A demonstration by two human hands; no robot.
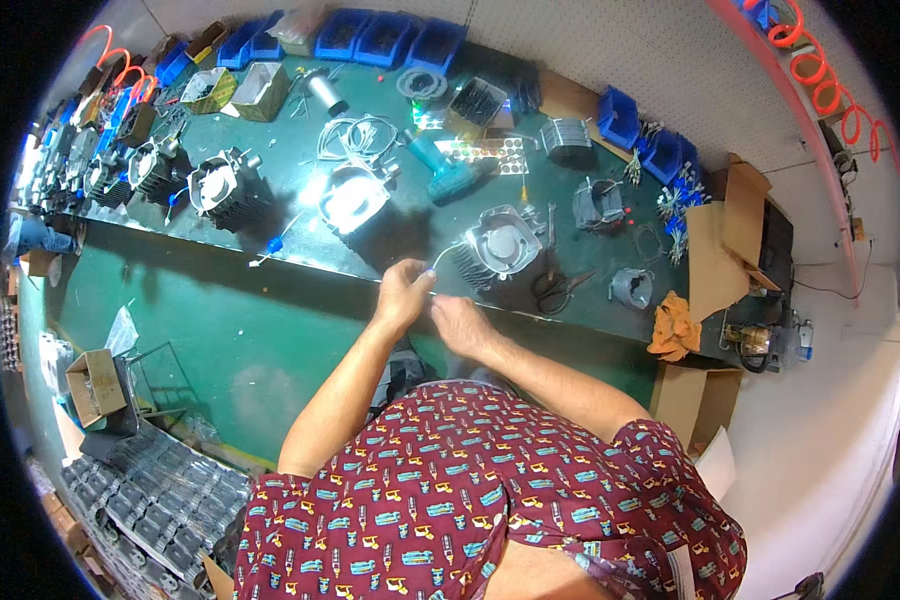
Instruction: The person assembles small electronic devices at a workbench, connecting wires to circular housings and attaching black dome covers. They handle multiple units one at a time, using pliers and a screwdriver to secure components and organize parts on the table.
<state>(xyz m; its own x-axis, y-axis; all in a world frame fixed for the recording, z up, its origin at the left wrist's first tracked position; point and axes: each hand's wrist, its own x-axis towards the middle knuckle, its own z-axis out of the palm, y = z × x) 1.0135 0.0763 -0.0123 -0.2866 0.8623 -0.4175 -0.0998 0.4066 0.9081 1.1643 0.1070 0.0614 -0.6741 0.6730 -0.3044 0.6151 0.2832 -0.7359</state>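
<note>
At the bench's front edge, my left hand [404, 292] is closed in a pinch on a thin white cable [444, 252]. That cable curves over to a grey finned metal housing [504, 243] with a round centre, just right of my hands. A small blue spot shows at my left fingertips. Close beside it, my right hand [460, 322] has its fingers curled together; whatever they hold is too small or hidden to name. Behind my left hand stands another housing [354, 197], brightly lit. Scissors [554, 290] lie right of the nearer housing.
A teal power drill [442, 172] and a coil of pale cable [358, 138] lie farther back on the green bench. More finned housings [222, 187] line the left. Blue bins [380, 38] edge the back. An orange cloth [675, 328] and cardboard box [730, 235] are right.
</note>
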